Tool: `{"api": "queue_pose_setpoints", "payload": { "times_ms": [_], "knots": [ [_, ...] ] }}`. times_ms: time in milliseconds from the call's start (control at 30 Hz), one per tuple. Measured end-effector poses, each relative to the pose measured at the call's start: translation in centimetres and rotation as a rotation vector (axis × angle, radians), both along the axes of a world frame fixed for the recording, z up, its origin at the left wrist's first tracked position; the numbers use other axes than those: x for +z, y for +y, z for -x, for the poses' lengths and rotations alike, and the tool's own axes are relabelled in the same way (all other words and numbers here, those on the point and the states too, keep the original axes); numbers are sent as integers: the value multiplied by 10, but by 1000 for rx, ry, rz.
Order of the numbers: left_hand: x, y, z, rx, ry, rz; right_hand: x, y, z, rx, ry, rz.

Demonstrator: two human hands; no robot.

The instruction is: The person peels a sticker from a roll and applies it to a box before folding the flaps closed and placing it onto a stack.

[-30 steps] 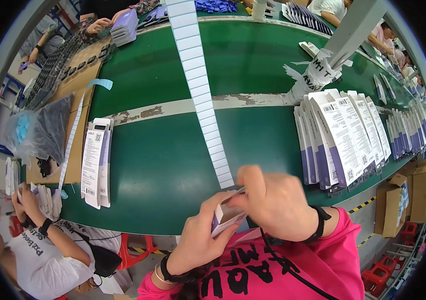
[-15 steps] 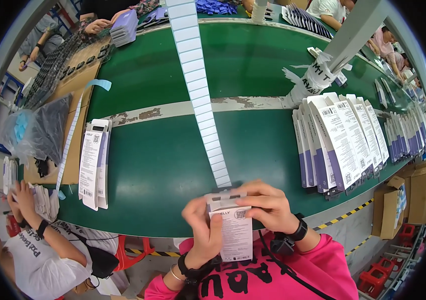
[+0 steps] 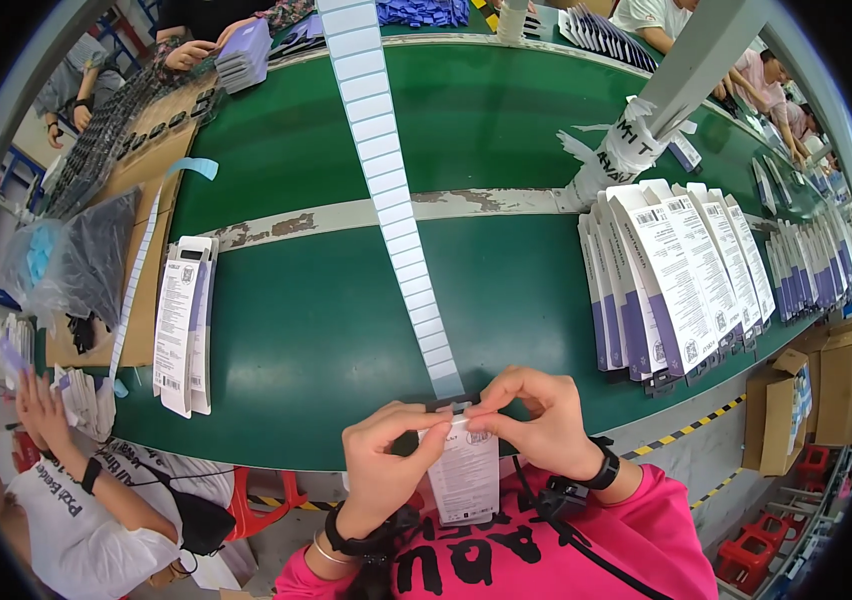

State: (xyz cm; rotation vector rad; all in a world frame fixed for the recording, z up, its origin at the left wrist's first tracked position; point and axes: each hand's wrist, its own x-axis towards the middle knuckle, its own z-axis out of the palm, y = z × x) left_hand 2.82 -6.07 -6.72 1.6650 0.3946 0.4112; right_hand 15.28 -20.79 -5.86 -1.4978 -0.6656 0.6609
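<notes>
at the green belt's point(image 3: 346, 330) near edge, both hands' fingers point(image 3: 426, 425) pinch the white package's point(image 3: 466, 475) top.

A dark green surface point(image 3: 316, 340) carries a scuffed white stripe point(image 3: 366, 212) across its middle. A long strip of white labels point(image 3: 391, 200) runs down it. The small package point(image 3: 466, 470) is white with fine black print. A row of packages point(image 3: 676, 280) is white with purple edges. The sleeves point(image 3: 646, 540) are bright pink. The wristbands point(image 3: 606, 468) are black.

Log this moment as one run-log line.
left hand: holds white package | right hand: pinches package top at label strip end | surface: green belt
</notes>
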Motion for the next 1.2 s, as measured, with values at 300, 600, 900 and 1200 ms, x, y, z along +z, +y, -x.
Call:
{"api": "queue_pose_setpoints", "payload": {
  "times_ms": [300, 600, 900, 1200],
  "knots": [
    [-9, 1, 13, -61, -39, -89, -11, -5, 5, 47, -136, -63],
    [-16, 13, 26, -10, -19, -116, -13, -10, -1, 211, -180, -94],
    [8, 134, -44, 448, 128, -452, -28, 21, -34, 49, -660, 135],
    [-7, 51, -39, -274, 301, -869, -34, 45, -31, 196, -757, 232]
  ]
}}
